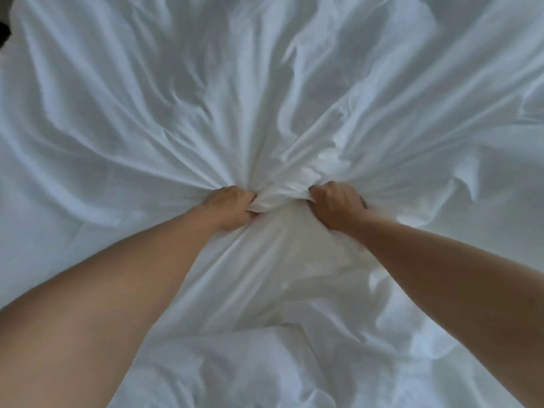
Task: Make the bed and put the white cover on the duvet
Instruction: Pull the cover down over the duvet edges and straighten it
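Observation:
The white cover [265, 98] fills almost the whole head view, crumpled, with folds fanning out from the middle. My left hand [229, 206] grips a bunch of its cloth just left of centre. My right hand [335, 203] grips the same bunch from the right, a short gap away. A bulge of gathered fabric stands between the two fists. Both bare forearms reach in from the bottom corners. I cannot tell the duvet apart from the cover, as everything is white.
A small dark patch [4, 30] shows at the upper left edge, beyond the cloth. White bedding covers everything else, down to the bottom of the frame.

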Demonstrator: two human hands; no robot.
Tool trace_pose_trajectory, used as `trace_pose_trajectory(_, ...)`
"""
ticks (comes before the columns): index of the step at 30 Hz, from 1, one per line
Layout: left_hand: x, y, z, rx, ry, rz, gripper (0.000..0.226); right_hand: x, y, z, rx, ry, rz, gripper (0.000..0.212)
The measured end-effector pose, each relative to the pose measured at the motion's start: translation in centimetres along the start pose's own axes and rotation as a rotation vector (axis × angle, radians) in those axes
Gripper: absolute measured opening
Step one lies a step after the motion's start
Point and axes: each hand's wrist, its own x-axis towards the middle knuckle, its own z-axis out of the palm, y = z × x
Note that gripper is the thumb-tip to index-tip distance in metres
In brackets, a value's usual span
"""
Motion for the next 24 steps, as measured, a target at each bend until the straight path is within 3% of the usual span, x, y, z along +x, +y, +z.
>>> trace_pose_trajectory(2,-0.5,-1.0,-4.1,0.113,0.101,0.041,0.036,1.9,-1.0,-3.8,0.092,0.141,-0.027,0.03)
trace_pose_trajectory(7,-1.6,-5.6,-14.3,0.08,0.892,0.028,0.015,7.0,-3.1,-11.0,0.221,0.889,0.005,0.026)
trace_pose_trajectory(8,-1.3,-5.8,-13.2,0.035,0.937,-0.026,0.022,7.2,-3.3,-9.7,0.202,0.859,0.076,0.037)
trace_pose_trajectory(9,-0.8,-5.8,-10.9,0.01,0.9,-0.09,0.039,6.7,-3.2,-7.3,0.17,0.709,0.161,0.056)
trace_pose_trajectory(11,-0.7,-4.7,-4.3,-0.029,0.628,-0.24,0.088,4.2,-2.6,-0.5,0.042,0.278,0.266,0.094)
trace_pose_trajectory(12,-0.8,-4.1,-1.2,-0.037,0.466,-0.292,0.104,3.0,-1.9,2.7,-0.019,0.133,0.278,0.102)
trace_pose_trajectory(14,-0.8,-3.5,2.7,-0.019,0.284,-0.344,0.114,2.4,-0.4,5.6,-0.05,0.005,0.293,0.106)
trace_pose_trajectory(16,-1.1,-2.9,2.9,-0.021,0.215,-0.387,0.114,3.2,-0.3,4.4,-0.036,-0.044,0.281,0.104)
trace_pose_trajectory(19,-1.2,-3.5,0.2,-0.129,0.185,-0.318,0.11,2.7,-1.8,3.2,0.033,0.034,0.337,0.103)
trace_pose_trajectory(22,-1.7,-6.5,-3.8,-0.33,0.431,-0.138,0.063,-0.5,-5.3,5.1,0.159,0.063,0.385,0.105)
trace_pose_trajectory(24,-0.5,-8.3,-6.1,-0.259,0.646,-0.119,0.044,-3.4,-7.2,7.5,0.125,0.035,0.348,0.105)
